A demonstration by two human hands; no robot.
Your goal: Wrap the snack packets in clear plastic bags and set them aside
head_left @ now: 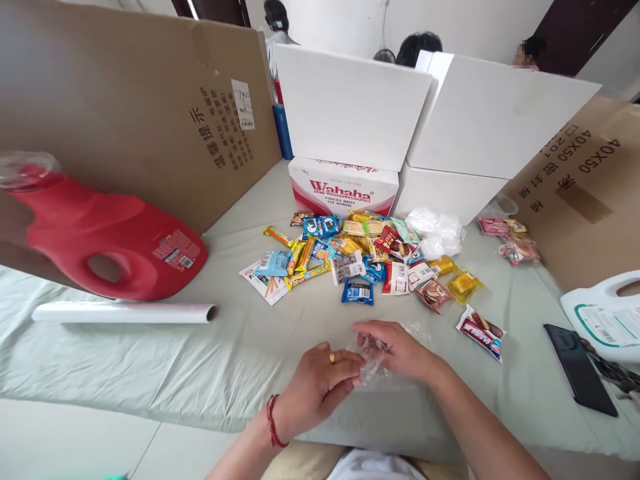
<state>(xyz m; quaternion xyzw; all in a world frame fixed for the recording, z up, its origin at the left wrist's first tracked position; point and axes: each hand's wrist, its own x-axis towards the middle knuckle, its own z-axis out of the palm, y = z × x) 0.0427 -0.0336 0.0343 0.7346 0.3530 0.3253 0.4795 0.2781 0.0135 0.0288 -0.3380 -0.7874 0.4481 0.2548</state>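
1. Left hand (320, 387): low in the middle of the view, ring on one finger, red cord at the wrist, fingertips pinched narrow on the near edge of a clear plastic bag (373, 360)
2. Right hand (397, 347): just beside the left and slightly farther out, grip narrow too, thumb and forefinger closed on the far side of the same bag
3. Bag: crumpled and see-through, between the two hands, resting on or just above the pale green cloth of the tabletop (200, 360); cannot tell its long axis or where its mouth lies from this view
4. Key relation: bag straight between the grips, touching both, neither hand clearly nearer; left on its near-left part, right on its far-right part
5. Beyond the hands: a loose pile of wrapped snacks (360, 257), well apart from the bag; nearest single packs a blue one (358, 292) ahead and a red-and-white one (481, 331) to the right of the right hand
6. Around: red jug (110, 240) lying on its side at left, a white roll (125, 312) in front of it, a Wahaha carton (344, 189) behind the pile, a dark phone (580, 370) at right beside a white jug (607, 313)
7. Other people: only heads visible behind the white boxes (350, 110)
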